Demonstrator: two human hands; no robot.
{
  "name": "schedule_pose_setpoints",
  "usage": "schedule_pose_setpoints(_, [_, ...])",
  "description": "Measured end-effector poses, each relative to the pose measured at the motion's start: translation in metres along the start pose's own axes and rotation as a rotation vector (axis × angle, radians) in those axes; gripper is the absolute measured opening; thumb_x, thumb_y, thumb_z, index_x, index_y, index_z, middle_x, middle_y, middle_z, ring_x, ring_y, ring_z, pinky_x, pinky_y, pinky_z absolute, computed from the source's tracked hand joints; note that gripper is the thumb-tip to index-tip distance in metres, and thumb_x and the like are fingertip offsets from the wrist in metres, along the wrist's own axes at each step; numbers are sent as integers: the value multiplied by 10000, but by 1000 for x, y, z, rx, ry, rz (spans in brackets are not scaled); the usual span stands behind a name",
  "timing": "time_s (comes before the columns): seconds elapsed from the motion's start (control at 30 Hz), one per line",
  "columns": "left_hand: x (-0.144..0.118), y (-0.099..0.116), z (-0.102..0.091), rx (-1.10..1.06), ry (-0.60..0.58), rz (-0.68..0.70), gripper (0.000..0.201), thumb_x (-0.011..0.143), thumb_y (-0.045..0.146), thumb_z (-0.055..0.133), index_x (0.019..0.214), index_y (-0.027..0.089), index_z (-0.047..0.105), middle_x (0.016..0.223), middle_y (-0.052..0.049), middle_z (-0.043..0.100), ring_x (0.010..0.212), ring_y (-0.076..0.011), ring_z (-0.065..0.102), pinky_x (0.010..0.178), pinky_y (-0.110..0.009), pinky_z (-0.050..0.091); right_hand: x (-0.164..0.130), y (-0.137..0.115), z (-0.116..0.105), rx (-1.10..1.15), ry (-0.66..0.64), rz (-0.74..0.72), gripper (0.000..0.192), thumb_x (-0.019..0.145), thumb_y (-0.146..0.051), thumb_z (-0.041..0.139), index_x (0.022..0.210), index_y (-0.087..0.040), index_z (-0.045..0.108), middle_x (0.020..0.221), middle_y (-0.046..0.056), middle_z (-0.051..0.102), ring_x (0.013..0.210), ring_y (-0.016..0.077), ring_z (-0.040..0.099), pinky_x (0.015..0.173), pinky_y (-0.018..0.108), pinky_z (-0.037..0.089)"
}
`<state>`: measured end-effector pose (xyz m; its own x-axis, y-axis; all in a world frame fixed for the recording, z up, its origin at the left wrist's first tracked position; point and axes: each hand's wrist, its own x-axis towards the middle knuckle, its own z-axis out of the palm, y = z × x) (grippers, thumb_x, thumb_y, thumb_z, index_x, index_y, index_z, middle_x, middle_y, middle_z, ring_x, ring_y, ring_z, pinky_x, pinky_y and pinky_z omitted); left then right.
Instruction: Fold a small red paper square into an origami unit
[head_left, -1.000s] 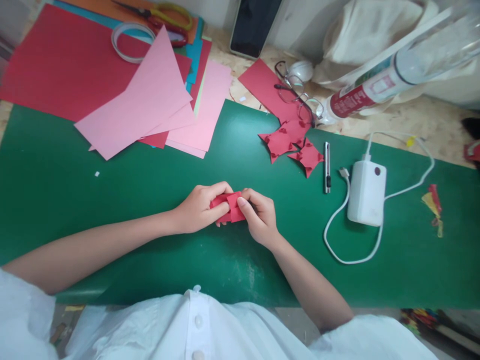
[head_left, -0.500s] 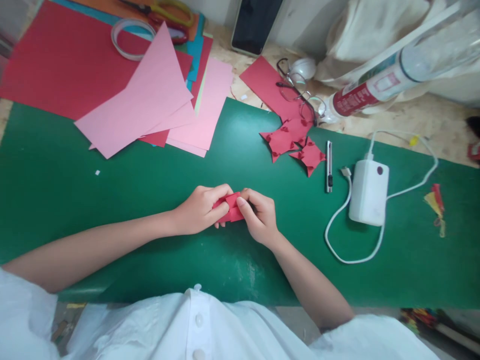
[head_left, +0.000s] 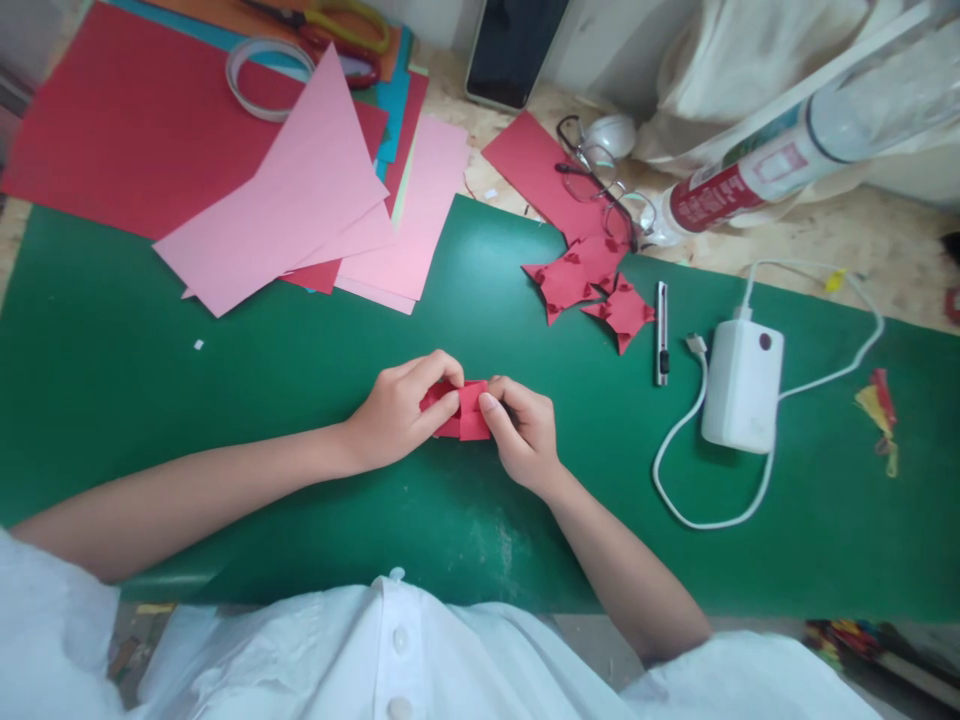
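**Folded red paper [head_left: 474, 412] is being held from both ends above a green bench [head_left: 337, 540]**

The left hand [head_left: 409, 410] is pinching the left end of the paper, its thumb lying across the front and its forefinger arching over the top edge. The right hand [head_left: 526, 430] is gripping the right end, its thumb pressing on the near face and its other fingers curling behind. The paper is sitting between the two hands, near the middle of the bench (whether its underside is touching the surface, I cannot tell).

Beyond the right hand, pointed red paper shapes [head_left: 624, 312] are lying close together, and a slim cutter [head_left: 661, 335] is resting just beside them. Eyeglasses [head_left: 589, 178] are lying partly over a red strip [head_left: 517, 160], near the neck of a clear bottle [head_left: 720, 195]. Farther right, a white box [head_left: 742, 385] is standing with a white cable [head_left: 697, 525] looping around its near side. At the far left, pink sheets [head_left: 285, 200] are overlapping a large red sheet [head_left: 135, 120], with a tape roll [head_left: 234, 85] lying on the pile near scissors [head_left: 322, 22].
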<state>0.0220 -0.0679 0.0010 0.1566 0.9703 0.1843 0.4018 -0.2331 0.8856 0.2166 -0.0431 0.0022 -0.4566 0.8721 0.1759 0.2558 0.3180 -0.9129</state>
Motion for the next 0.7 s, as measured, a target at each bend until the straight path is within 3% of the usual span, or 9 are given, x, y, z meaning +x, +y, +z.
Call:
schedule_pose_setpoints(0.33, [-4, 0, 2, 49, 13, 87, 137, 996, 110, 467, 985, 225, 540, 835, 63, 704, 698, -48, 670, 674, -132, 498, -1, 0, 1, -33, -22, -1, 358, 1072, -292, 522, 731, -197, 472, 619, -46, 446, 568, 73, 377, 593, 250, 339])
schedule_pose_setpoints(0.53, [2, 2, 0, -159, -34, -35, 110, 968, 117, 516, 981, 225, 533, 821, 82, 697, 706, -33, 673, 668, -123, 484, 0, 1, 0, -23, -12, -24, 343, 1065, -253, 529, 733, -197, 464, 618, -52, 431, 559, 67, 366, 576, 241, 328])
schedule_pose_setpoints(0.7, [6, 2, -3, -280, -94, -127, 51, 991, 236, 548, 949, 216, 569, 849, 63, 705, 738, -49, 659, 696, -158, 480, 1, 0, 0, -6, -3, -61, 336, 1061, -220, 534, 735, -197, 454, 623, -56, 421, 561, 61, 371, 557, 225, 319])
